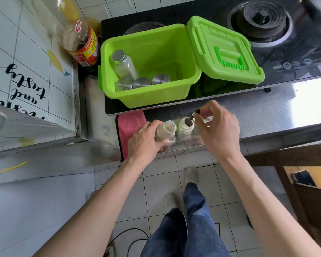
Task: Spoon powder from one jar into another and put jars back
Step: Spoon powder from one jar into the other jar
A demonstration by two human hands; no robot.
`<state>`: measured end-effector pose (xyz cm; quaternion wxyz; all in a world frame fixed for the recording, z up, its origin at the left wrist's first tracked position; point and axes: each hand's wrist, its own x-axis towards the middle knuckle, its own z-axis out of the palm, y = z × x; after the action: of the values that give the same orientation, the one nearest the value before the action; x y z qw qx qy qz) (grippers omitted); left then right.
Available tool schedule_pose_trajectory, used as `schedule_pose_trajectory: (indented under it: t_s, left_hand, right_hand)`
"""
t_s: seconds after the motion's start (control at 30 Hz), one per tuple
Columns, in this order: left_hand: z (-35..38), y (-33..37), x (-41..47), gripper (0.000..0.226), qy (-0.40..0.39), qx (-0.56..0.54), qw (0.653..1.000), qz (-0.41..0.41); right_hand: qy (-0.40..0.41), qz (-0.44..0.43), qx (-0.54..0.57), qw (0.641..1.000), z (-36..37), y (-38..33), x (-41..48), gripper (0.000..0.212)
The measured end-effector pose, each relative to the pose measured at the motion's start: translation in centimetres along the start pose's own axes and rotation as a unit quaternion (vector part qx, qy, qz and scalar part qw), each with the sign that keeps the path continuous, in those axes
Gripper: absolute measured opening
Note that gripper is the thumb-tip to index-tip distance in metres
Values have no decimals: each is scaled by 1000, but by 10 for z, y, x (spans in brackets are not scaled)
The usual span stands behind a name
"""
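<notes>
Two small open glass jars stand side by side on the steel counter edge. My left hand (146,140) grips the left jar (166,129), which holds a little pale powder. The right jar (185,127) is nearly full of white powder. My right hand (218,127) pinches a small dark spoon (191,120) by its handle, with the bowl dipped into the right jar's mouth. A green plastic box (152,65) stands open on the stove behind, holding three lidded jars (142,82) and one taller capped jar (123,64).
The box's green lid (224,51) hangs open to the right over the black stove (267,52). A pink cloth (130,125) lies left of the jars. An oil bottle (80,39) stands at the back left. Something shiny, partly hidden, lies behind my right hand.
</notes>
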<state>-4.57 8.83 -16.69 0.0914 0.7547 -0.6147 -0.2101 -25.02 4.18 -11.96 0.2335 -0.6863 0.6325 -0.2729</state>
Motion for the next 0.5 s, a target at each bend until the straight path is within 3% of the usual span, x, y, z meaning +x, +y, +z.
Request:
schedule_pose_trajectory:
  t_s: [0.13,0.27,0.5]
  left_hand:
    - [-1,0,0,47,0,-3,1000,2]
    - [-1,-1,-1,48,-3,-6,1000,1]
    - [-2,1,0,49,-4,5,1000,8]
  right_hand:
    - [91,85,118,985,-2,-1,-2,12]
    - [91,184,248,947,2,0,-2,13]
    - [56,148,217,963,15,-23,-10,14]
